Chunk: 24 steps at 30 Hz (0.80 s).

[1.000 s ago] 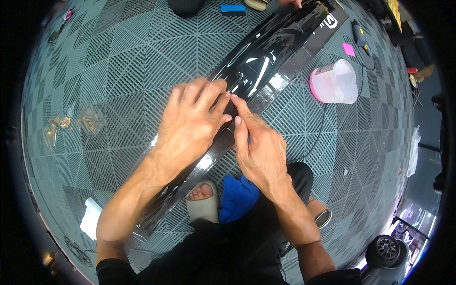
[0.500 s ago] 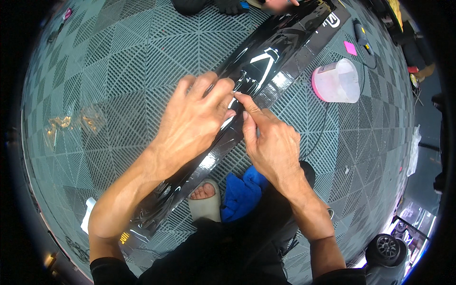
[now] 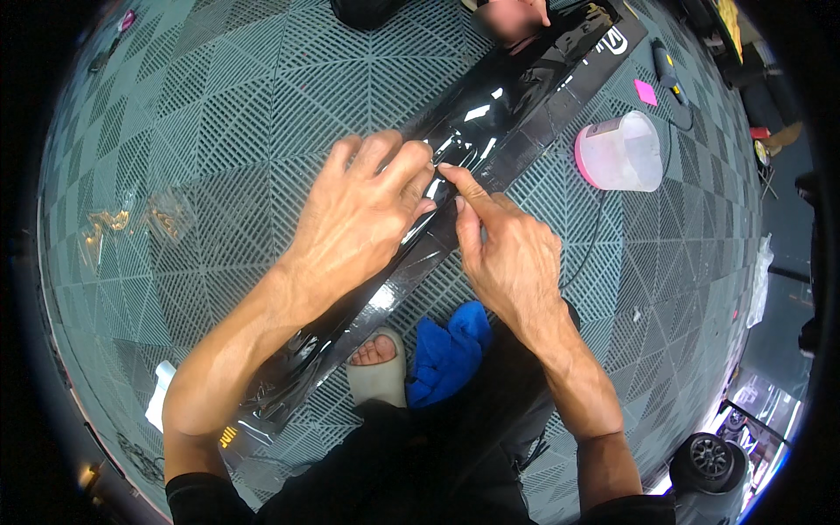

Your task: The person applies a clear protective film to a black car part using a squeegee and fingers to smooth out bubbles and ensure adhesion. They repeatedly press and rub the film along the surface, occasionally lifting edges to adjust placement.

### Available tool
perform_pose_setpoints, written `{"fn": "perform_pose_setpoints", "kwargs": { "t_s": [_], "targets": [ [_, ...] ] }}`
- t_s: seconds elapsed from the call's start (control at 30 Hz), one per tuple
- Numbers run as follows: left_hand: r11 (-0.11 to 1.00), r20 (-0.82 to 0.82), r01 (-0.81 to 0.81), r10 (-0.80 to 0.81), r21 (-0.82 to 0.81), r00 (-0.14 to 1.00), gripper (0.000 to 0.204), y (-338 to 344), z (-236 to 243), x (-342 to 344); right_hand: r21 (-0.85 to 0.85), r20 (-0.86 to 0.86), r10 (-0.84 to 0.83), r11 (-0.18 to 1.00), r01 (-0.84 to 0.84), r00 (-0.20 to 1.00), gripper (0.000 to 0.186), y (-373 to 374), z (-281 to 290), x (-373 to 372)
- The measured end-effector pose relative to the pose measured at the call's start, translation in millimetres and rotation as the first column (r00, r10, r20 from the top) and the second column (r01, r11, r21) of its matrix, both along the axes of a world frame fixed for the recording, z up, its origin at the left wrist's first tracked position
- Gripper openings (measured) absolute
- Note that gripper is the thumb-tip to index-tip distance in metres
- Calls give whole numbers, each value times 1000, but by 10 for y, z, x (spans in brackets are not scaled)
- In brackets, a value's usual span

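A long glossy black panel (image 3: 525, 70), with wrinkled dark film about it, lies diagonally in front of me on the floor. My left hand (image 3: 363, 206) is bent over its middle with the fingers curled; the fingertips and anything between them are hidden. Beside them, my right hand (image 3: 510, 245) stretches its index finger onto the glossy surface. Its thumb stands apart from that finger, and nothing shows between the two. Bright reflections lie on the black surface just beyond both hands.
A clear tub with pink at its base (image 3: 619, 150) lies at the right, near a pink square (image 3: 646, 92) and a corded tool (image 3: 668, 72). A blue cloth (image 3: 448, 354) lies by my sandalled foot (image 3: 378, 372). Another person's hand (image 3: 544, 12) is at the panel's far end.
My right hand has shifted slightly right, its index fingertip still at the panel. The reflections have changed shape. At the far end, the other person has leaned in closer over the panel.
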<state>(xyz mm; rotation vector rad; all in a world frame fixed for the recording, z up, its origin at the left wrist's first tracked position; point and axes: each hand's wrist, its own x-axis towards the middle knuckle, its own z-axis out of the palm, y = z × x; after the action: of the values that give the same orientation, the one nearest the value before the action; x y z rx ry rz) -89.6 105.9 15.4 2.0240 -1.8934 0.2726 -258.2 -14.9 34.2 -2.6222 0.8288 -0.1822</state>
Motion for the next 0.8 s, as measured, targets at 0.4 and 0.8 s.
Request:
{"fn": "perform_pose_setpoints", "kwargs": {
  "t_s": [0.4,0.8],
  "targets": [
    [1000,-15,-1,1,-11,1000,39,5,-4,-6,-46,8,26,999,-26,1000,41,-52,-35,-3],
    [1000,-61,-6,6,-3,998,42,12,4,-13,13,-79,-4,1000,5,997,39,-86,6,-11]
  ]
}}
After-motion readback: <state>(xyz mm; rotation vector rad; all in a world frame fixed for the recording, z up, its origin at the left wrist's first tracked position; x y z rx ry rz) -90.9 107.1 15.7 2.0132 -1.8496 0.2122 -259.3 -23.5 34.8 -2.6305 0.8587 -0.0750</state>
